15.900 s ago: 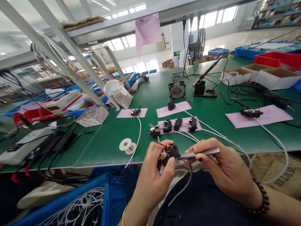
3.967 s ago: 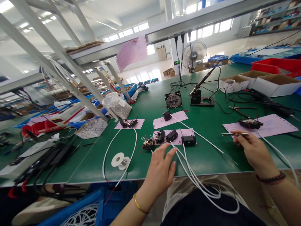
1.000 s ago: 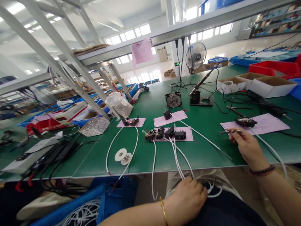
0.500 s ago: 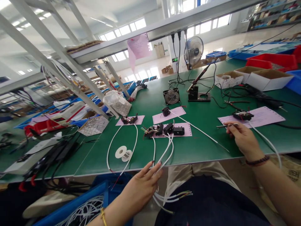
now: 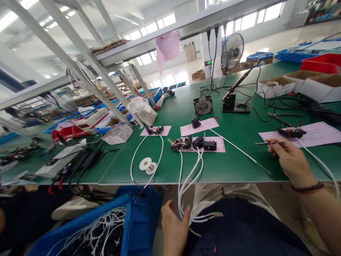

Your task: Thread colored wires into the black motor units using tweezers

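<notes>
Right hand [image 5: 291,163]: thumb and fingertips pinch a slim metal tool [image 5: 266,143], held roughly level above the green bench [image 5: 234,169]. Its thin end points out to the left past the fingers, just to the near side of an open black part [image 5: 291,132] on a pink sheet [image 5: 323,133].

Left hand [image 5: 174,229]: below the bench edge, nothing gripped, thumb well apart from the curved fingers. The white cables [image 5: 181,193] hang over the edge and bend beside the thumb, between hand and lap; contact seems possible there, but the view is too poor to be sure. Their stripped ends (coloured wires showing) lie over the dark clothing.

The cables run up to a row of black parts [image 5: 210,145] on a pink slip [image 5: 220,142], well apart from both hands. Left of them, a solder spool [image 5: 145,163] sits within a looped cable [image 5: 131,165]. Farther back: small fan [image 5: 203,106], soldering iron [image 5: 241,81] tilted in its stand [image 5: 229,106].
</notes>
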`<state>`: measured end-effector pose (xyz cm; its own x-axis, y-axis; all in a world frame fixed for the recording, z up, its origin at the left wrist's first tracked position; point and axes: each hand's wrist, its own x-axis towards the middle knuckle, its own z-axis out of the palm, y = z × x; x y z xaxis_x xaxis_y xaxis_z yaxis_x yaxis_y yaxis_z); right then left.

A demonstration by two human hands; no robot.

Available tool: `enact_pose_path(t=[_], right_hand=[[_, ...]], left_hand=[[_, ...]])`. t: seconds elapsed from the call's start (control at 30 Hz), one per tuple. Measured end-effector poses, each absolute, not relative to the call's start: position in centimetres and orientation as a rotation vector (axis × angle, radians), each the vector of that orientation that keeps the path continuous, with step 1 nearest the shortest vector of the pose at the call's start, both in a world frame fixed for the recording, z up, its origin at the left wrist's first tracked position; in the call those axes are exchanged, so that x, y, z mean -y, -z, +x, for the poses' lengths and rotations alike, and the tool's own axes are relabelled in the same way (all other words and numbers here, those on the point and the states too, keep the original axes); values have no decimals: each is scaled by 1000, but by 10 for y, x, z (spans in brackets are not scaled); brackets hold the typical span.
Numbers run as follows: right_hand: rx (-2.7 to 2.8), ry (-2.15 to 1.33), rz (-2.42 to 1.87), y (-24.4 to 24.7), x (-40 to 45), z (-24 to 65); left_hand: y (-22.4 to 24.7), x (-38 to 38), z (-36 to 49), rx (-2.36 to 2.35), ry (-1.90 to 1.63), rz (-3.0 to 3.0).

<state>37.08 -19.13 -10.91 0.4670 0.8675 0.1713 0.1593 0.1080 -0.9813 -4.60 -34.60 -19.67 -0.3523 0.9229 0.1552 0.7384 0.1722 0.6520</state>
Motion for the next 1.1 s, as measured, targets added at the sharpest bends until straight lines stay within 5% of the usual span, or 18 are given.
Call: enact_pose_path(t=[0.47, 0.67, 0.9, 1.1], right_hand=[[963, -659, -1394, 107, 190, 367], [960, -639, -1414, 105, 191, 366], [969, -634, -1449, 113, 191, 371], [967, -607, -1484, 119, 190, 377]], left_hand=[[121, 311, -131, -1933, -562, 1905], [97, 315, -117, -1920, -2, 2161], [33, 274, -85, -1732, -485, 2382], [2, 211, -78, -1915, -358, 2310]])
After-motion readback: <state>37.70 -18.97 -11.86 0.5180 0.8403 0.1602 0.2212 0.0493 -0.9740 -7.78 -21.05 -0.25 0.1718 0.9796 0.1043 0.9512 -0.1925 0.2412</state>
